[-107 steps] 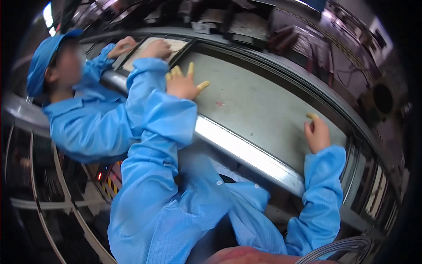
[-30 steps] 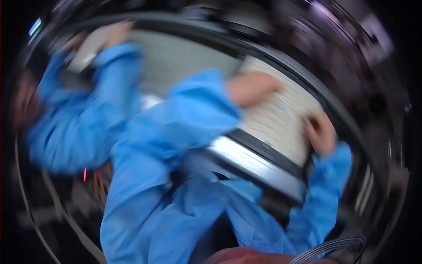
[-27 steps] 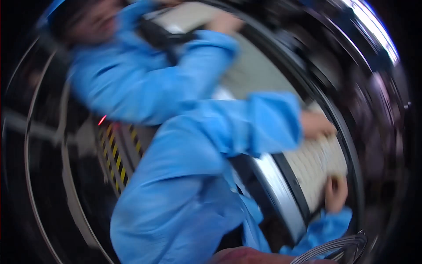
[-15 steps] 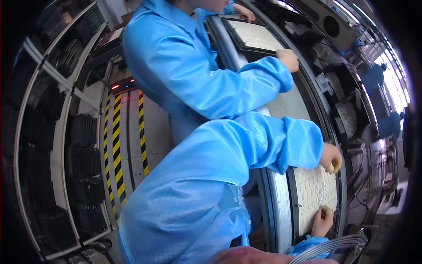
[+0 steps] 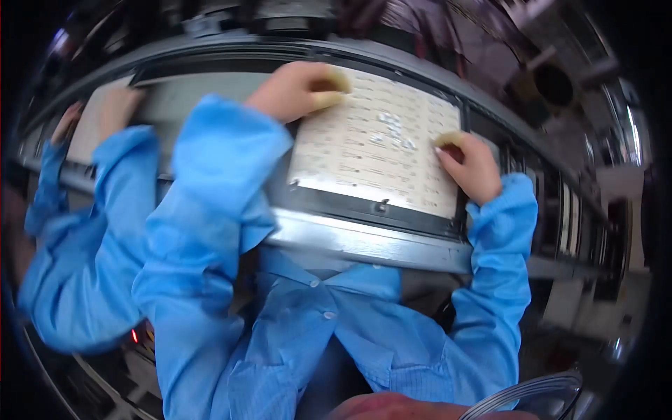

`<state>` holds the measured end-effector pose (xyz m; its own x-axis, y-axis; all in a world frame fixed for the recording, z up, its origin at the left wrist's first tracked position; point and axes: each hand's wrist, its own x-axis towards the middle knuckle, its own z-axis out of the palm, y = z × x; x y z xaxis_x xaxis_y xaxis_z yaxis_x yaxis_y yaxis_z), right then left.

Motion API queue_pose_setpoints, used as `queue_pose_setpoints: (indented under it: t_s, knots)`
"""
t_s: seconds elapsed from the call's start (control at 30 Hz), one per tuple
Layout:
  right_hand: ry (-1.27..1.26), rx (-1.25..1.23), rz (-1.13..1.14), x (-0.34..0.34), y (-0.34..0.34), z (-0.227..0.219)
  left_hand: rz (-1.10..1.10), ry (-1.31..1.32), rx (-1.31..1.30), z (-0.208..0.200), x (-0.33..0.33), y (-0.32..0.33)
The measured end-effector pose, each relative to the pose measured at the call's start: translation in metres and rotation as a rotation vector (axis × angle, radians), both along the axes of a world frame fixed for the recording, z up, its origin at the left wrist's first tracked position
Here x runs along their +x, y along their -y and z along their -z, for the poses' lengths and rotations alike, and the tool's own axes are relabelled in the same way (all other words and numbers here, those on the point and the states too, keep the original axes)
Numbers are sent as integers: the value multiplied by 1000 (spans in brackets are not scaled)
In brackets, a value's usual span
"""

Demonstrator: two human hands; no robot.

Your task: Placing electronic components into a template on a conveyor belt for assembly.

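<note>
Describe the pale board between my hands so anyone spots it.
Beyond the silver rail sits a black frame. It holds the pale board, between your left hand and right hand. Only it visibly carries small white pieces, unlike the blurred board far left.

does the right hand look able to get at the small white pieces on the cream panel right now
Probably yes: the right hand is over the panel's right side, its fingertips near the small white pieces, with nothing visible between them.

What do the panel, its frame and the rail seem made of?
Panel: perhaps coated board or plastic, satin; pale, flat, with soft glare. Frame: plastic or painted metal; its black surface leaves it open. Rail: probably bare metal, shiny; silvery with bright, streaked reflections.
</note>
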<state>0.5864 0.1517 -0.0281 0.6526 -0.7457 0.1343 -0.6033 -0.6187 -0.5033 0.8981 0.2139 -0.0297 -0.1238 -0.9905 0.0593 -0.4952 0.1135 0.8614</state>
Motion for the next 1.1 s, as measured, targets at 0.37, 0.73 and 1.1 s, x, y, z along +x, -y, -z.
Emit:
queue_pose_setpoints:
  t_s: [0.37, 0.73, 1.1]
  knots:
    - [-50, 17, 44, -1, -6, -9, 96, 269, -82, -3, -30, -18]
    - [-69, -42, -7, 4, -2, -5, 71, 499, -352, 4, -41, -19]
    - [-138, -24, 47, 5, -4, -8, 63, 572, -359, 8, -44, -15]
